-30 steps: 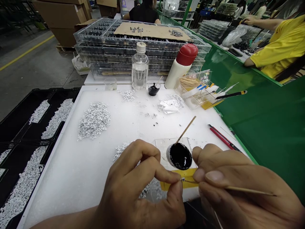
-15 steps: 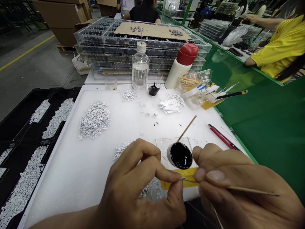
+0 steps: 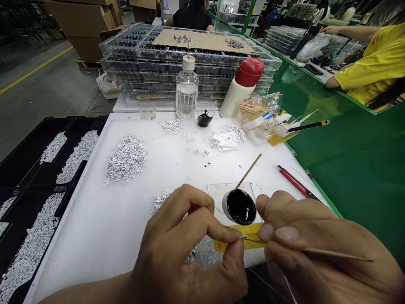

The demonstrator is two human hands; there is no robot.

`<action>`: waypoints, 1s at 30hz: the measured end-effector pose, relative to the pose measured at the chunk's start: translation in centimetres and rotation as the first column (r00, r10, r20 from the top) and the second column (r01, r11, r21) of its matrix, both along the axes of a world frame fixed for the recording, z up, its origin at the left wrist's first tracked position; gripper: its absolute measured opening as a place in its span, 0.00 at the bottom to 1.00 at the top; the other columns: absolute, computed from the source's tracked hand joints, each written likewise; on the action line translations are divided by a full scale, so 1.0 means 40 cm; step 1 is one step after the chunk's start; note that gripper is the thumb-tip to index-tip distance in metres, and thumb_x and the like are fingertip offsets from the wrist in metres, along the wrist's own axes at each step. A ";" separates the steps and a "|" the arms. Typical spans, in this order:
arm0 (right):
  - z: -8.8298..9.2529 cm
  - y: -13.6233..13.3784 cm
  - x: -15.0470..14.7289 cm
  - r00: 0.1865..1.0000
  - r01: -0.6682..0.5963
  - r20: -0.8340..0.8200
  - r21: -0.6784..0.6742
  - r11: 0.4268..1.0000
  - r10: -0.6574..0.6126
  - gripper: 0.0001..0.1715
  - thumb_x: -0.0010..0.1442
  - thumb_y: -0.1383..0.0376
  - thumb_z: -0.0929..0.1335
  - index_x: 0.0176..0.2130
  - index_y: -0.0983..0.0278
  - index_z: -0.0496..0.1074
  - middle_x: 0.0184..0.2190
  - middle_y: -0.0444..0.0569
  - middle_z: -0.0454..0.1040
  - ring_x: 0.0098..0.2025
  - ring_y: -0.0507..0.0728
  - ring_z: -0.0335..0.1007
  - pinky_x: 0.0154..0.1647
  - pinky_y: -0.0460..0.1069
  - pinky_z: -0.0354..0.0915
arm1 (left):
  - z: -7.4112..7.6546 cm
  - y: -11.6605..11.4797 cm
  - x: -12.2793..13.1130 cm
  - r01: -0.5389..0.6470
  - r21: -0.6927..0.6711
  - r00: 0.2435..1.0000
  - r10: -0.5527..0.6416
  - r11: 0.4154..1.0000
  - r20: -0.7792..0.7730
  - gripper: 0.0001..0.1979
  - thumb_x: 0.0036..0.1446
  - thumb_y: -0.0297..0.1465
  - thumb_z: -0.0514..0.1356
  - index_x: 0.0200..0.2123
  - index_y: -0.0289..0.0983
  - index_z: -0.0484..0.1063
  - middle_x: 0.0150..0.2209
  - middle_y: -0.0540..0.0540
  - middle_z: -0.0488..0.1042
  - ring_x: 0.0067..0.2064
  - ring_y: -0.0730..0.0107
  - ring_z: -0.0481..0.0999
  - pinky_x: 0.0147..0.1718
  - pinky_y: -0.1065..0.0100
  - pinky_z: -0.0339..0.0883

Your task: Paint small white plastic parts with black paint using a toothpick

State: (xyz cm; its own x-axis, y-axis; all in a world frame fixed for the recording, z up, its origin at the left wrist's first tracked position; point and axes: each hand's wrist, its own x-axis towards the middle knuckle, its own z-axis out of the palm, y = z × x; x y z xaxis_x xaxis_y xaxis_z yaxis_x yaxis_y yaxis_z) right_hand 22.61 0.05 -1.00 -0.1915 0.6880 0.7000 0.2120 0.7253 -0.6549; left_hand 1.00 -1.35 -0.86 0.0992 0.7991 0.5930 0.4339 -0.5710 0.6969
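My left hand point(image 3: 193, 245) pinches a tiny white-and-dark part point(image 3: 243, 237) between thumb and forefinger. My right hand point(image 3: 310, 249) is closed round a thin wooden stick point(image 3: 335, 253), whose fine tip meets the small part. Just behind the fingertips stands a small cup of black paint-like liquid point(image 3: 241, 207), with another wooden stick point(image 3: 248, 171) by its rim. The cup is on a clear plate point(image 3: 215, 192), and yellow tape point(image 3: 223, 246) shows below it. A pile of small white parts point(image 3: 163, 198) is partly hidden behind my left hand.
White parts lie in a heap point(image 3: 126, 158) on the white table point(image 3: 95, 236) and in black trays point(image 3: 25, 175). At the back stand a clear bottle point(image 3: 186, 95), a red-capped flask point(image 3: 242, 86) and stacked trays point(image 3: 133, 63). A red pen-like tool point(image 3: 295, 181) lies right, near a green partition point(image 3: 348, 169).
My hands and the small part stay almost in place, the stick's tip still at the part. The whole view shifts very slightly. The person in yellow moves an arm a little.
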 end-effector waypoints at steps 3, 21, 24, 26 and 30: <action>-0.008 -0.004 0.006 1.000 0.009 0.001 -0.012 1.000 -0.009 0.07 0.82 0.67 0.82 0.55 0.58 0.84 0.40 0.49 0.92 0.33 0.61 0.90 0.28 0.55 0.90 | -0.002 0.002 -0.004 0.004 -0.003 1.000 -0.004 1.000 -0.010 0.11 0.63 0.19 0.70 0.38 0.43 0.81 0.36 0.53 0.79 0.31 0.72 0.81 0.28 0.70 0.78; -0.027 -0.006 -0.009 0.987 -0.042 -0.156 0.032 0.999 0.047 0.14 0.81 0.79 0.78 0.59 0.64 0.86 0.45 0.45 0.90 0.41 0.54 0.86 0.40 0.48 0.89 | -0.013 -0.012 -0.003 0.033 -0.007 0.998 -0.032 0.999 0.055 0.14 0.63 0.16 0.70 0.40 0.42 0.82 0.38 0.52 0.77 0.33 0.72 0.80 0.30 0.70 0.81; -0.040 -0.031 0.007 0.986 0.010 -0.163 -0.007 1.000 -0.011 0.17 0.80 0.78 0.78 0.61 0.64 0.88 0.47 0.47 0.90 0.43 0.57 0.85 0.42 0.52 0.88 | -0.010 -0.012 -0.003 0.035 -0.001 0.998 -0.035 0.999 0.060 0.13 0.63 0.16 0.69 0.40 0.42 0.82 0.38 0.52 0.78 0.33 0.74 0.81 0.31 0.71 0.82; -0.040 -0.047 0.021 0.980 0.112 -0.165 -0.016 0.994 -0.113 0.14 0.80 0.76 0.79 0.59 0.63 0.90 0.45 0.48 0.90 0.42 0.59 0.83 0.43 0.55 0.87 | -0.008 -0.009 -0.004 0.031 0.011 0.998 -0.031 0.999 0.058 0.13 0.64 0.16 0.69 0.40 0.42 0.82 0.39 0.53 0.78 0.33 0.76 0.82 0.32 0.73 0.82; -0.002 -0.065 0.057 0.974 0.216 0.065 0.044 0.975 -0.219 0.12 0.79 0.73 0.79 0.56 0.58 0.92 0.43 0.50 0.88 0.36 0.61 0.78 0.38 0.59 0.82 | -0.003 -0.001 -0.011 0.024 0.052 0.999 -0.026 0.998 0.037 0.12 0.65 0.16 0.69 0.40 0.41 0.83 0.39 0.55 0.79 0.34 0.80 0.83 0.34 0.77 0.82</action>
